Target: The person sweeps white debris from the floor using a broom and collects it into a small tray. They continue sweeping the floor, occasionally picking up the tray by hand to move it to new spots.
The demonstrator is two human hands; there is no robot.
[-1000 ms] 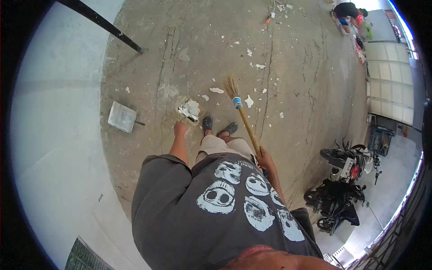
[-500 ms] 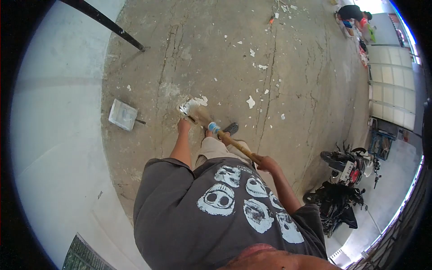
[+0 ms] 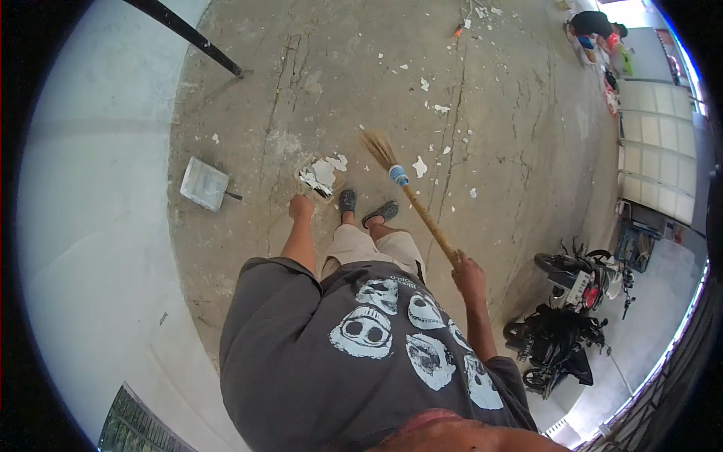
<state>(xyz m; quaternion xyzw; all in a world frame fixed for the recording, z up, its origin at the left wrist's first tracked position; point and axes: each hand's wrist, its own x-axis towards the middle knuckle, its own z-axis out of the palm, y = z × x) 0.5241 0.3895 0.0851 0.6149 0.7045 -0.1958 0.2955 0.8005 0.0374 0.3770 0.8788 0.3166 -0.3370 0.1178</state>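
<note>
Grasping the broom (image 3: 428, 217), the right hand (image 3: 468, 277) was right of the dustpan (image 3: 340, 182); the left hand (image 3: 301, 206) looked clenched beside it, hold unclear.

The dark shirt (image 3: 301, 361) carries small pale lettering (image 3: 403, 284) in two lines above its printed skull-like faces; the lower line seems to end in "LD", and the rest is too small to make out. A pale number plate (image 3: 578, 288) on the upper motorcycle (image 3: 591, 275), by the right edge of the floor (image 3: 497, 218), bears dark characters, unreadable here. The blue and white label (image 3: 398, 175) on the broom (image 3: 428, 217) shows no readable word.
</note>
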